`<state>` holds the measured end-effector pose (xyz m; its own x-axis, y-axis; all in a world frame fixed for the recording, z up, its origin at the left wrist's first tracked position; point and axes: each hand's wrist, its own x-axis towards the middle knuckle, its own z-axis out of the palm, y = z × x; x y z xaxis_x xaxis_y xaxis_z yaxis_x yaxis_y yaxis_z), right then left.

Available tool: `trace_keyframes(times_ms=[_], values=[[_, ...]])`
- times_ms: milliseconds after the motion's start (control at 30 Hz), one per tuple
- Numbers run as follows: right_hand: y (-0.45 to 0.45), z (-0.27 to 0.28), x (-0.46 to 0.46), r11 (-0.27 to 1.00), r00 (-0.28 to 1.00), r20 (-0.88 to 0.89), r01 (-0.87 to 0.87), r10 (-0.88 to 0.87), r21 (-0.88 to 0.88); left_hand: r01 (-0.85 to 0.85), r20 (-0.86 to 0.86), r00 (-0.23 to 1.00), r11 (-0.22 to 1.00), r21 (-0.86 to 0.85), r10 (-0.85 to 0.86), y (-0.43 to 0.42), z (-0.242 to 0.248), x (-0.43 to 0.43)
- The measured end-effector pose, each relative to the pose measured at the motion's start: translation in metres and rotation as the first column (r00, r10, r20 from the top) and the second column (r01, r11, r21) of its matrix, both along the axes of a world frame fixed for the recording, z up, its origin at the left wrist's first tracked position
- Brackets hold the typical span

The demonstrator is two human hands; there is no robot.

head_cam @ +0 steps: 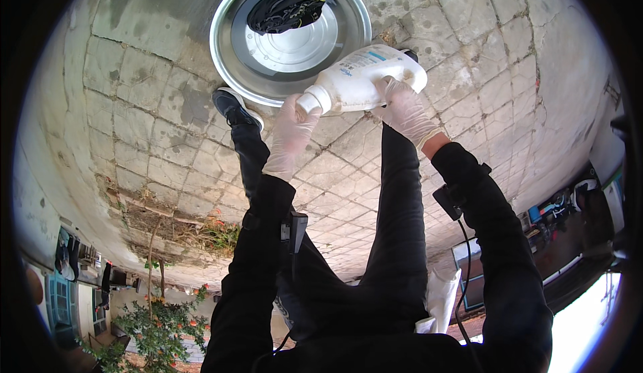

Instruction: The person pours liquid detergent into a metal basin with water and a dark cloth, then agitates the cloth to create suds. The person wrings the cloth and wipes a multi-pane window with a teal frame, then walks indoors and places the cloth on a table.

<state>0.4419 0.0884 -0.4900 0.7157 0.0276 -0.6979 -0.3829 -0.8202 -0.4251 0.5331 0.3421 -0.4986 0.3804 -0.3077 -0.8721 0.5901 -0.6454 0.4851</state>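
A large white plastic jug point(351, 79) with a printed label lies tilted on its side in the air between my gloved hands. My left hand point(293, 134) has its fingers around the white screw cap point(312, 101), which sits on the jug's neck. Farther along the body, my right hand point(403, 109) grips the jug by its handle side; part of those fingers is hidden. Just beyond the jug stands a round metal basin point(224, 64) holding water. Dark cloth point(286, 11) with yellow trim is bunched in the basin, partly above the water.
Cracked paving slabs point(145, 117), stained in places, spread around the basin. My left shoe point(236, 107) is close to the basin's rim. A planted bed point(211, 235) and a flowering shrub point(155, 328) are at the left. Cables hang from devices strapped to both forearms.
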Motion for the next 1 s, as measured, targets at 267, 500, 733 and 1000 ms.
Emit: trace_keyframes(times_ms=[267, 500, 733, 1000], values=[[-0.031, -0.005, -0.006, 0.988, 0.987, 0.037, 0.155, -0.156, 0.018, -0.305, -0.101, 0.947, 0.952, 0.004, 0.304, -0.043, -0.011, 0.003], [-0.073, -0.02, -0.033, 0.968, 0.969, 0.056, 0.243, -0.24, -0.069, -0.278, -0.052, 0.96, 0.958, -0.072, 0.275, -0.103, -0.033, -0.011], [-0.125, -0.056, -0.025, 0.89, 0.886, 0.216, 0.44, -0.41, -0.116, 0.228, 0.591, 0.791, 0.973, -0.045, -0.158, -0.191, -0.032, 0.017], [-0.18, -0.13, 0.021, 0.559, 0.54, 0.162, 0.821, -0.826, 0.115, 0.32, 0.803, 0.583, 0.943, -0.092, -0.12, -0.298, -0.048, 0.076]])
